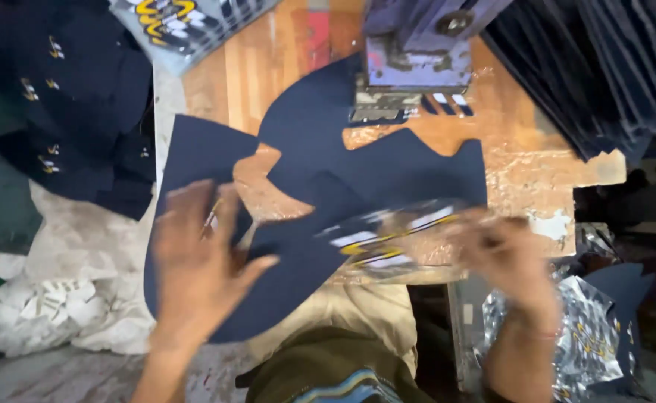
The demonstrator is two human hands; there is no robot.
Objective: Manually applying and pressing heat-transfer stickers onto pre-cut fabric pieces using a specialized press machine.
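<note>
Clearly Navy Cutouts on the Wooden Bench

Dark navy fabric pieces (320,186), flat and curved-edged, overlap on the wooden bench (253,67). Left hand (197,261) rests on the near piece, fingers spread wide. Right hand (503,257), blurred, pinches a clear transfer sheet (388,239) with yellow-white print over the fabric.

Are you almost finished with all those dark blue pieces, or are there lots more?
Done, it seems: a pile of navy pieces with small yellow marks lies at the upper left. In hand: the left hand rests on a navy cut piece on the wooden table, while the right hand holds a clear printed sheet; both are blurred. Left: a thick stack of dark pieces waits at the upper right.
</note>
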